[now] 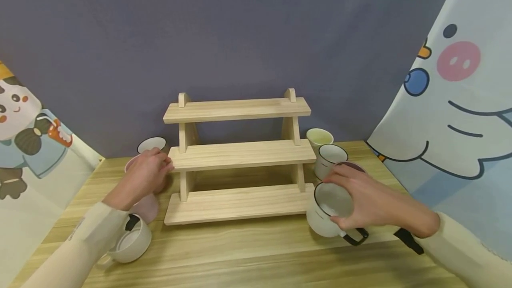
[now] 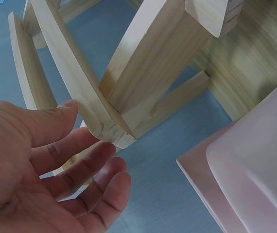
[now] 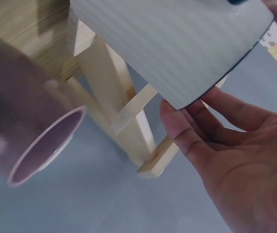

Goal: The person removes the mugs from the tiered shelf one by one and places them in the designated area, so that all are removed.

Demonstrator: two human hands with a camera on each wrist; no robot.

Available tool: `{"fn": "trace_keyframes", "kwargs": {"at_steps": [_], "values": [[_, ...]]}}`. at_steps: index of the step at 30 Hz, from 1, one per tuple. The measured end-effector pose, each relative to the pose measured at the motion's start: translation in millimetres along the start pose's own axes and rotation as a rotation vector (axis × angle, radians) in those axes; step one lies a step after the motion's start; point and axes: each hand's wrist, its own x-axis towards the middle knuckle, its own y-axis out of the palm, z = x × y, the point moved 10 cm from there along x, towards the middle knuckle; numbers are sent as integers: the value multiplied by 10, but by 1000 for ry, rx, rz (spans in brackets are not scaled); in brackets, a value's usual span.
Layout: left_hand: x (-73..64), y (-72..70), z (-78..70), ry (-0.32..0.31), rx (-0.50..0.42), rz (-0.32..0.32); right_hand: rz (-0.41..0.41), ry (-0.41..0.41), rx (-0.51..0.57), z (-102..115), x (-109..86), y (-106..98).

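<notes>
My left hand [image 1: 144, 176] is at the left end of the middle tier of a three-tier wooden display stand [image 1: 240, 154]. In the left wrist view, the thumb and fingers lie on either side of the board's end [image 2: 87, 92] and pinch it. To the right of the bottom tier, my right hand [image 1: 370, 199] grips a white enamel mug [image 1: 320, 222] by its dark rim. That mug's black handle [image 1: 357, 237] points toward the front. Fingers at its rim show in the right wrist view, beside a mauve cup [image 3: 26, 102].
Behind the right hand stand a yellow-green cup [image 1: 320, 137] and another dark-rimmed white mug [image 1: 321, 169]. Left of the stand are a dark-rimmed cup [image 1: 152, 144], a pink cup [image 1: 146, 209] and a low white mug [image 1: 134, 246], partly behind the left arm. A grey backdrop [image 1: 240, 34] rises behind.
</notes>
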Motion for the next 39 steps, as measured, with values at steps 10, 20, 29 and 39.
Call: {"fn": "trace_keyframes", "kwargs": {"at_steps": [10, 20, 29, 39], "values": [[-10, -15, 5, -9, 6, -7, 22, 23, -50, -196, -335, 51], [-4, 0, 5, -1, 10, 2, 16, 53, -44, -416, -499, 197], [16, 14, 13, -17, 10, 17, 45, 100, -18, -505, -578, 272], [8, -1, -4, -12, 9, 8, 35, 160, 20, -570, -682, 265]]}}
